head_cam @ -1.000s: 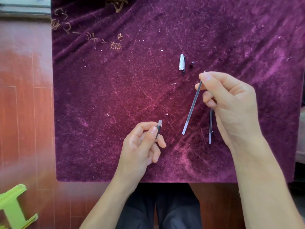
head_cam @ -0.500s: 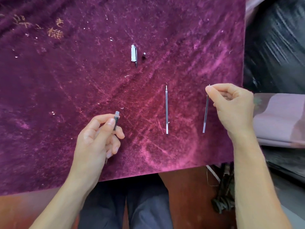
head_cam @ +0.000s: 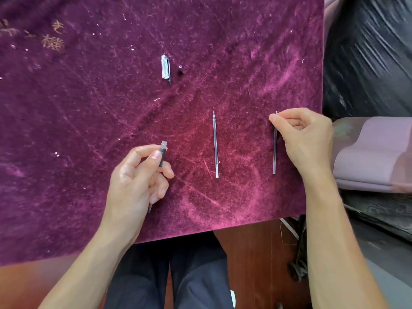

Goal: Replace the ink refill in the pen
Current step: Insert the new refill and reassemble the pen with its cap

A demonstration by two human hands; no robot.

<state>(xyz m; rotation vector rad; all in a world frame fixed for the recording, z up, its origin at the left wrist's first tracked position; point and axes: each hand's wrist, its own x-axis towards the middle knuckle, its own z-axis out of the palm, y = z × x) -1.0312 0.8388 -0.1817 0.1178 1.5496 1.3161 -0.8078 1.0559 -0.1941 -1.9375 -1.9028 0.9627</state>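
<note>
Since half a second ago little has shifted: the right hand [head_cam: 305,139] still pinches its refill near the cloth's right edge, and the left hand [head_cam: 138,177] still grips the pen barrel. A full second ago the right hand held two refills over the middle of the cloth; now one of them lies free between the hands.

Two refills are in sight. The loose refill [head_cam: 215,144] lies straight on the purple velvet cloth [head_cam: 89,108], its fine tip pointing away from the person, roughly midway between the two hands and touching neither. The held refill [head_cam: 274,152] hangs from the right thumb and forefinger, which close on its upper end; its lower end points toward the person, just beside the heel of that hand. Whether it touches the cloth I cannot tell.

One pen barrel [head_cam: 162,153] sits in the left hand, fingers curled around it, its open threaded end poking out above the thumb. Its lower end shows below the palm.

Beyond the left hand, well apart from it, lie one clear pen cap [head_cam: 165,67] with a clip and, just to its right, one small dark tip piece [head_cam: 180,70].

The person's dark trousers [head_cam: 169,275] show below the cloth's near edge, between the forearms.
</note>
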